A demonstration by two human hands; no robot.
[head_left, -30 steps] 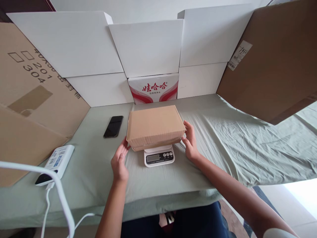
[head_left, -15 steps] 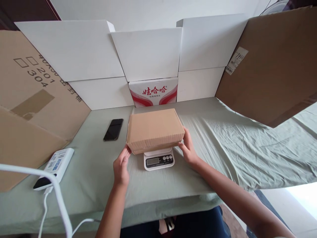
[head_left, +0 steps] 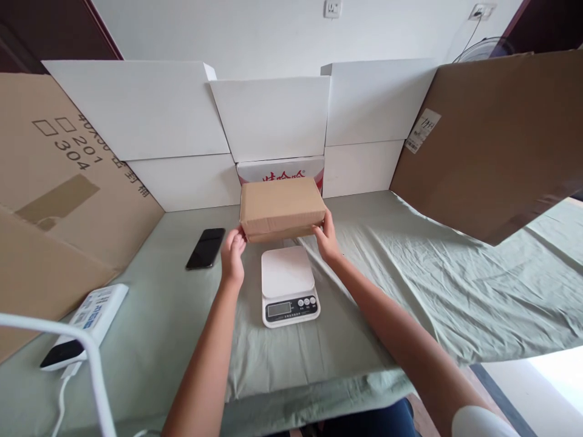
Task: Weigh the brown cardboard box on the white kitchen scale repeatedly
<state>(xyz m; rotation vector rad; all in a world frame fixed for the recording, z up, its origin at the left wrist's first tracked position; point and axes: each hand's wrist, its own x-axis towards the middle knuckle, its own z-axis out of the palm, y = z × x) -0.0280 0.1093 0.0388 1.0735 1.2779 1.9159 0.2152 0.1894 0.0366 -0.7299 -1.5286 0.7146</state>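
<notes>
Between my two hands is a brown cardboard box (head_left: 282,203), held up beyond the kitchen scale (head_left: 288,273). My left hand (head_left: 233,250) grips its near left corner, with some fingers hidden under the box. On the near right corner, my right hand (head_left: 327,238) is closed around the edge. The white scale lies on the green cloth nearer to me, its weighing plate bare and its small display and buttons facing me. Any reading on the display is too faint to make out.
A black phone (head_left: 206,249) lies left of my left hand. Farther left are a white power strip (head_left: 91,325) and a white cable (head_left: 93,352). White boxes (head_left: 273,118) line the back; large cardboard boxes (head_left: 483,139) stand at both sides. Green cloth (head_left: 437,273) covers the table.
The cardboard box has moved away from me, off the scale's plate, with both hands on it. The plate now shows. My view has tilted up slightly.
</notes>
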